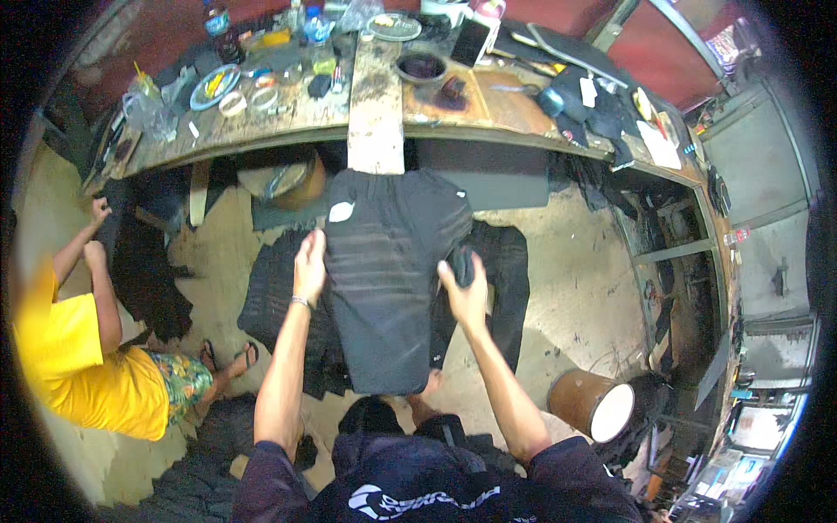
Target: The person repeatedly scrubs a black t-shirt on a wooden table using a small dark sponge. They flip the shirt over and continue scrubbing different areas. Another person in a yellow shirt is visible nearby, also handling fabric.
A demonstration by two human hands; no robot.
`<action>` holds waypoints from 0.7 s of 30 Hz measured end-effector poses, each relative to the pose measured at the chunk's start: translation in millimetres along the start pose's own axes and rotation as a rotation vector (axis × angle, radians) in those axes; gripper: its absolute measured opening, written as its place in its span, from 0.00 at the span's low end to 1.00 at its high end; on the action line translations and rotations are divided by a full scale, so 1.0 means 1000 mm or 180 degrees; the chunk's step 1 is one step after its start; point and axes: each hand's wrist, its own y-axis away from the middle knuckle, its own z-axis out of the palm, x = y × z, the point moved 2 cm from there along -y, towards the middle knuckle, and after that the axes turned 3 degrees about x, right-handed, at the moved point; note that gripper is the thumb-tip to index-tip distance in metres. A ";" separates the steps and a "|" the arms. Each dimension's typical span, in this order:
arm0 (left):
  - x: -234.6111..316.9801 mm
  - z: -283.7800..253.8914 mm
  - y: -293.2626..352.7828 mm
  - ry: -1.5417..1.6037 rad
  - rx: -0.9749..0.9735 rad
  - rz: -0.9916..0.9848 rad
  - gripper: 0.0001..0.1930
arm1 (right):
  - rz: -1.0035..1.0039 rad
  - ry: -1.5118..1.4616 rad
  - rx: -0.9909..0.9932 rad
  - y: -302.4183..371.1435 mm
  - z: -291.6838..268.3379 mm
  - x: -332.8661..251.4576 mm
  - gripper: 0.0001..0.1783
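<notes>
A dark rectangular sheet of fabric or rubber (384,279) lies on a narrow board that runs from the workbench toward me. My left hand (309,266) presses flat on the sheet's left edge, fingers spread. My right hand (464,283) sits at the sheet's right edge and grips a small dark object (464,264); I cannot make out what it is. A white oval patch (341,211) shows near the sheet's top left corner. More dark sheets (270,296) are piled under and beside it.
A cluttered wooden workbench (261,122) curves across the back with bottles, plates, tape rolls and a dark bowl (421,66). A person in a yellow shirt (78,366) crouches at left. A brown drum stool (597,403) lies at lower right. Metal shelving (680,253) stands at right.
</notes>
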 end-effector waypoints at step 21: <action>-0.082 -0.045 0.361 0.0144 -0.1893 -0.1644 0.42 | 0.1694 -0.0132 -0.0667 0.226 -0.140 0.110 0.45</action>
